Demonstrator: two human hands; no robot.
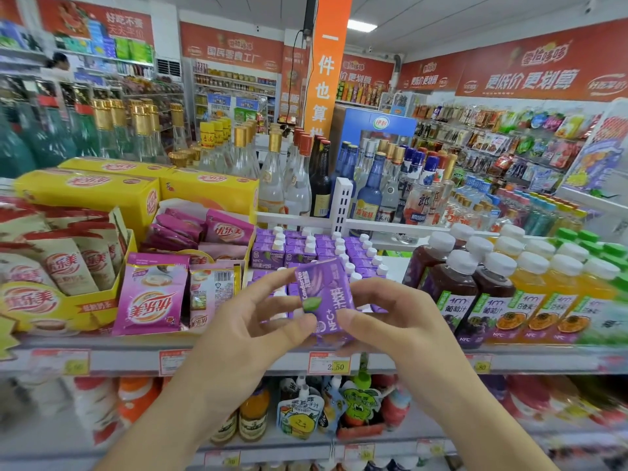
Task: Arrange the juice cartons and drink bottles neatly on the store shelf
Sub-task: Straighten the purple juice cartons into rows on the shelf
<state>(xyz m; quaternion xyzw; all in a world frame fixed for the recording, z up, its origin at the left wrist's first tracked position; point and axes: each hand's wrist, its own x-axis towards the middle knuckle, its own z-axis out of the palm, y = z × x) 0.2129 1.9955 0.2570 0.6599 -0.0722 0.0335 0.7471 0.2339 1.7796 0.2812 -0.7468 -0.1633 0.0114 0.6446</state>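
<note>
A: Both hands pinch one purple juice carton [324,297], lying sideways above the shelf edge [238,356]: left hand [253,321], right hand [384,321].

B: Only fingertips grip it. I think it can slip, or knock the grape juice bottles [455,287] nearby.

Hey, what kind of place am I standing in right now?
A small grocery or convenience store, most likely. Price tags line the shelf edge, juice bottles stand in rows, and red promotional banners run along the walls.
</note>
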